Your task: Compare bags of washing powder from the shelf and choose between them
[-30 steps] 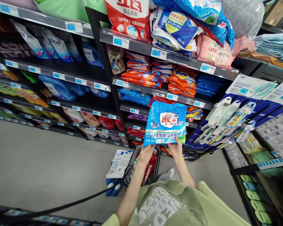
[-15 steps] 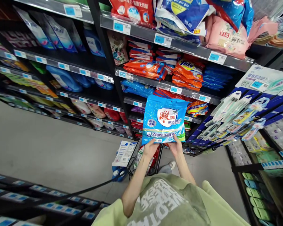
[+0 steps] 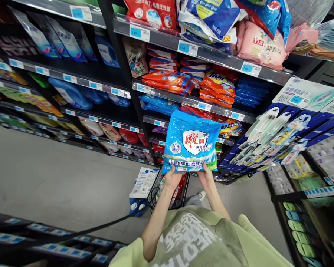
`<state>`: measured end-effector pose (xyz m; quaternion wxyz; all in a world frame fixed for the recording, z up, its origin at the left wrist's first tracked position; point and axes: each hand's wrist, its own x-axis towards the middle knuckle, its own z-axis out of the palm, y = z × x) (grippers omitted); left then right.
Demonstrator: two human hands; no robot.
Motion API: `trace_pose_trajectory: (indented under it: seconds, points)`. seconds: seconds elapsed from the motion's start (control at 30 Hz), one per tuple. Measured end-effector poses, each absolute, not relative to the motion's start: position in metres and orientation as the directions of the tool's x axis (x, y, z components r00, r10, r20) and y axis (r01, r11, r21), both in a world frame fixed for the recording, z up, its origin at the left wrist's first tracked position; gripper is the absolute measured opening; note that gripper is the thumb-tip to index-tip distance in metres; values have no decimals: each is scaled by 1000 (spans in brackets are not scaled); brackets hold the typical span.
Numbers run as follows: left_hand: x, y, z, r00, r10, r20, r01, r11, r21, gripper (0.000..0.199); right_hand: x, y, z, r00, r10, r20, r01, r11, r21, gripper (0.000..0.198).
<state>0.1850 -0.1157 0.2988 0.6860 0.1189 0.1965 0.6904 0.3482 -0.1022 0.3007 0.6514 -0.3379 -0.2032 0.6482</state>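
A bright blue bag of laundry powder point(image 3: 191, 142) with white and red lettering is held out in front of me, its printed face toward me. My left hand point(image 3: 173, 179) is closed on its lower left edge, thumb on the front. At the lower right edge, my right hand point(image 3: 206, 176) grips the same bag, thumb also on the front. The other fingers are mostly hidden behind it. Below my forearms, a dark basket point(image 3: 155, 182) stands on the floor with a red pack point(image 3: 179, 193) inside. Just left of it are a white printed pack point(image 3: 144, 182) and blue bottles point(image 3: 137, 206).
Ahead, a shelf point(image 3: 167, 94) carries stacked orange and blue powder bags, with larger bags above. Toothbrush packs point(image 3: 269, 126) hang on the right, near a slipper rack point(image 3: 299, 237). A dark rod point(image 3: 100, 226) runs from the basket toward the lower left.
The blue bag and both hands have shifted slightly left and down, with the bag tilted a little. The whole view has also shifted slightly. Both hands keep their hold.
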Motion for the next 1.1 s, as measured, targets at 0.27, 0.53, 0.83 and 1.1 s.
trace_pose_trajectory:
  seconds: [0.27,0.53,0.83,1.1]
  points:
    - [189,-118,305,4,997,-76,-912,35,409,84,349,-106,295,115,973,-199,-698,-63,-713,72]
    - [191,-115,306,15,995,-97,-916,53,398,75,352,-106,315,99,975,-201,-747,-61,-662,83]
    - [187,-115,311,5,997,-76,-921,34,389,88,348,-104,308,92,972,-216,-744,-77,-664,82]
    - [183,-118,307,-58,974,-218,-920,33,389,81,350,-114,303,111,958,-263,-722,-104,-684,64]
